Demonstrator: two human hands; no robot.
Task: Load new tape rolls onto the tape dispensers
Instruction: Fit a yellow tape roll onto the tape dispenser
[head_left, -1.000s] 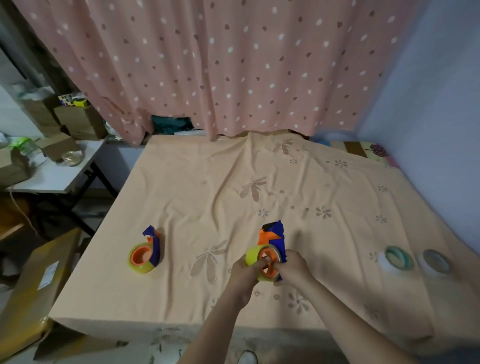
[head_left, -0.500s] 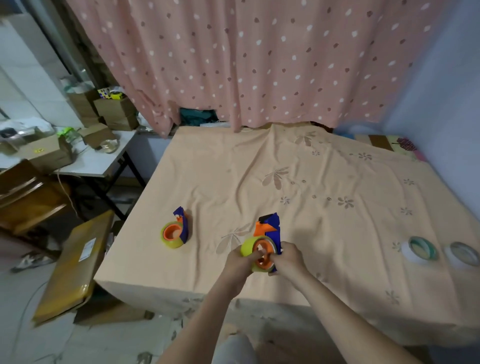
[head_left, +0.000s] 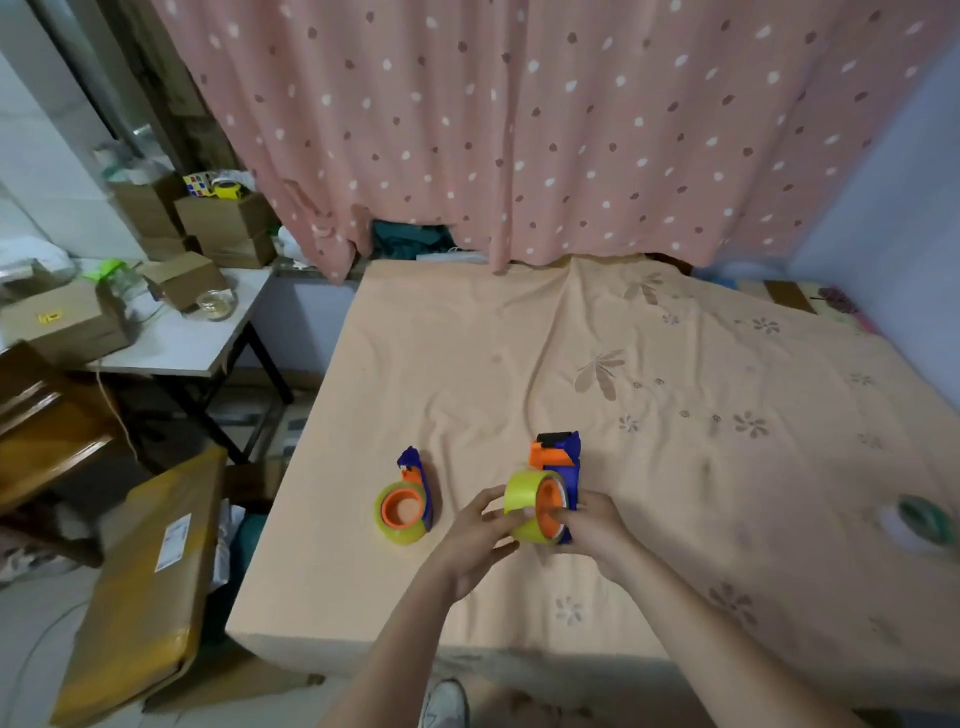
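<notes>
Left of held dispenser (head_left: 558, 467): second dispenser (head_left: 410, 499), loaded.
Hands: left hand (head_left: 480, 535) and right hand (head_left: 592, 525) grip the yellow roll (head_left: 522, 512) and held dispenser.
Left to do: seating, likely.

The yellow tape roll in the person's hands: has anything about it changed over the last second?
Little. Both hands keep working the yellow tape roll on the blue and orange dispenser: the left hand stays on the roll, the right hand stays on the dispenser. The camera swung left, so the green roll now sits at the right edge. The other dispenser stayed put on the cloth.
</notes>
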